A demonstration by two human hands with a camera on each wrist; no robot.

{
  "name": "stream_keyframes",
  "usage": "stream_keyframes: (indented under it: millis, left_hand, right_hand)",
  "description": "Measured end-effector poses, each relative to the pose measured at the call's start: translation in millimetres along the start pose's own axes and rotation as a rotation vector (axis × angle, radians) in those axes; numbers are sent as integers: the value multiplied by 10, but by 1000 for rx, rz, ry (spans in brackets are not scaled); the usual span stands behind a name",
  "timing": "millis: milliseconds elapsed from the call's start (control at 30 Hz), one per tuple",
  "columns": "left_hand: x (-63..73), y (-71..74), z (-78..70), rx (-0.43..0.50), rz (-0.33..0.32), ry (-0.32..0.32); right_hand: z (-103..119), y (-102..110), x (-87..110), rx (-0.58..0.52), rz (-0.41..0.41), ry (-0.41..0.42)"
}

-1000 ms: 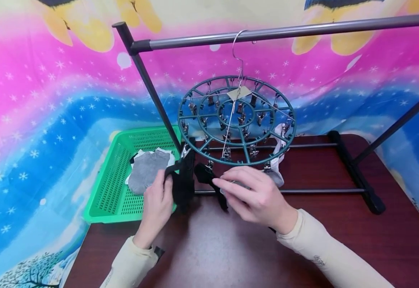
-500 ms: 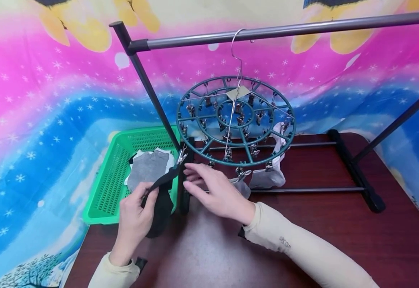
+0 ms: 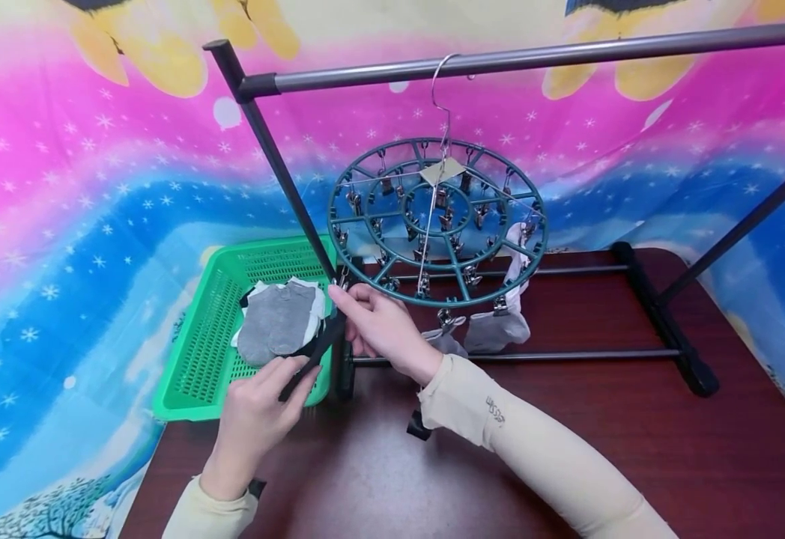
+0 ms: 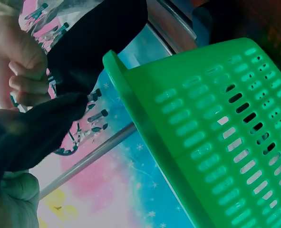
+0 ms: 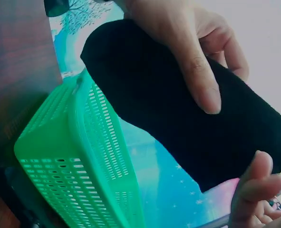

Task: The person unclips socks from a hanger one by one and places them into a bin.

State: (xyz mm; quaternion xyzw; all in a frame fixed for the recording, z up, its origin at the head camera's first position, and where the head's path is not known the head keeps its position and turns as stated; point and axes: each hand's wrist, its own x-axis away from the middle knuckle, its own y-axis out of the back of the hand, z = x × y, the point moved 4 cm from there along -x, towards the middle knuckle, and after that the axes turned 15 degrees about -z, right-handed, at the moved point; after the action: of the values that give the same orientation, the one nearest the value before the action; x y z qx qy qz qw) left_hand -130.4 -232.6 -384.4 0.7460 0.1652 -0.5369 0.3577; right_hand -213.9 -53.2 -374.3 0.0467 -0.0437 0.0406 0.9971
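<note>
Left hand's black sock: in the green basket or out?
Out: the left hand pinches the black sock, and the right wrist view shows it held up outside the green basket.

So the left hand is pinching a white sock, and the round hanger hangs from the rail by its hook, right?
Not quite: the sock pinched in the left hand is black, as the head view shows. The round hanger does hang from the rail by its hook.

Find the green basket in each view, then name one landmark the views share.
Head: green basket, left of centre.
Left wrist: green basket, across the right side.
Right wrist: green basket, lower left.
Shared landmark: the black sock in the left hand.
</note>
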Motion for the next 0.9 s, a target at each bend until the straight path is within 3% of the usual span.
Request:
stream_keyframes:
  millis: [167, 600, 900]
  left_hand:
    - [2, -21, -24, -30, 10, -36]
    - [40, -28, -5, -29, 81, -55]
    - [68, -26, 21, -58, 66, -85]
  right_hand:
    - [-1, -36, -35, -12, -53, -45]
    - [-14, -33, -141, 116, -71, 24]
    - [-12, -1, -182, 41, -117, 59]
